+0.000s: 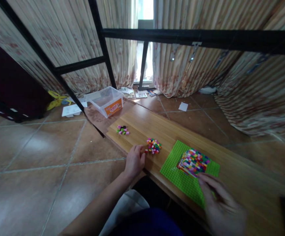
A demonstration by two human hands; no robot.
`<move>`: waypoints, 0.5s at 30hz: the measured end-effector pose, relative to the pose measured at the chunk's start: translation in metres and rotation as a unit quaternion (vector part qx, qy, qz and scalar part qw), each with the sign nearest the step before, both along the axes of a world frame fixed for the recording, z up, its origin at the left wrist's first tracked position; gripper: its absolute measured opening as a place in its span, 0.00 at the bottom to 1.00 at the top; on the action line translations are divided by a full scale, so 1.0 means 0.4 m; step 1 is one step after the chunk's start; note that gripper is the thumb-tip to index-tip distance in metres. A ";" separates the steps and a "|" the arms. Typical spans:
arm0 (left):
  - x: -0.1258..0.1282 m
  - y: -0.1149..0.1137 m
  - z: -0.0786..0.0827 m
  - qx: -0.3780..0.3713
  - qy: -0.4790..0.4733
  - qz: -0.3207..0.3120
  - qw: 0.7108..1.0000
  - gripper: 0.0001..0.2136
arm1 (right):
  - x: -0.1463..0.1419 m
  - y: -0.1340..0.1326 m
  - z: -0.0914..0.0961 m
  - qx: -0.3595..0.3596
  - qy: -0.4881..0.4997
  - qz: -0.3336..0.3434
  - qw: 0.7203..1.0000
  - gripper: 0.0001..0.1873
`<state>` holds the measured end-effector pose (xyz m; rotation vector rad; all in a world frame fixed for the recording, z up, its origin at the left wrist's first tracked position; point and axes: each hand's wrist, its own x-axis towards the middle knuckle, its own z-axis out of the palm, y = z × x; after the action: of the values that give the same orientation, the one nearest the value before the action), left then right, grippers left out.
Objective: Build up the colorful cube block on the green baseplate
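My left hand (135, 159) rests at the near edge of the wooden bench, its fingers curled and closed at a small red building brick (146, 151). Just beyond those fingertips lies a pile of mixed-colour building bricks (154, 146). On the right, a green baseplate (174, 157) carries a low block built from many coloured bricks (193, 161). My right hand (221, 201) is over the baseplate's near right part, thumb and forefinger pinched at the block's near corner. Whatever is between those fingertips is too small to tell.
A smaller pile of pink, green and black bricks (122, 130) lies toward the bench's (142, 119) far left end. Behind it stands a clear plastic tub (105, 100) with an orange label. A black metal frame (152, 33) crosses above. A dark suitcase (11, 82) stands left.
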<state>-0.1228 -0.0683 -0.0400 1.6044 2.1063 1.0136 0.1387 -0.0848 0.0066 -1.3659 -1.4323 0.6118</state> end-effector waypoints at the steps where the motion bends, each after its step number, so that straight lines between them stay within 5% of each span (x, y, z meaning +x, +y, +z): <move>1: -0.002 0.007 -0.001 -0.011 0.016 -0.008 1.000 0.11 | -0.006 -0.008 -0.012 0.009 -0.008 0.019 1.000 0.10; 10: 0.003 0.035 0.003 -0.079 0.060 -0.050 0.994 0.06 | -0.040 -0.033 -0.049 0.040 -0.054 0.071 0.995 0.07; 15: 0.017 0.015 0.021 -0.058 -0.182 -0.080 0.978 0.03 | -0.065 -0.039 -0.048 0.033 -0.048 0.085 0.995 0.07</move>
<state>-0.1160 -0.0625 -0.0317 1.3843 1.7316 1.0214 0.1129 -0.1003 -0.0125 -1.2439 -1.6451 0.6085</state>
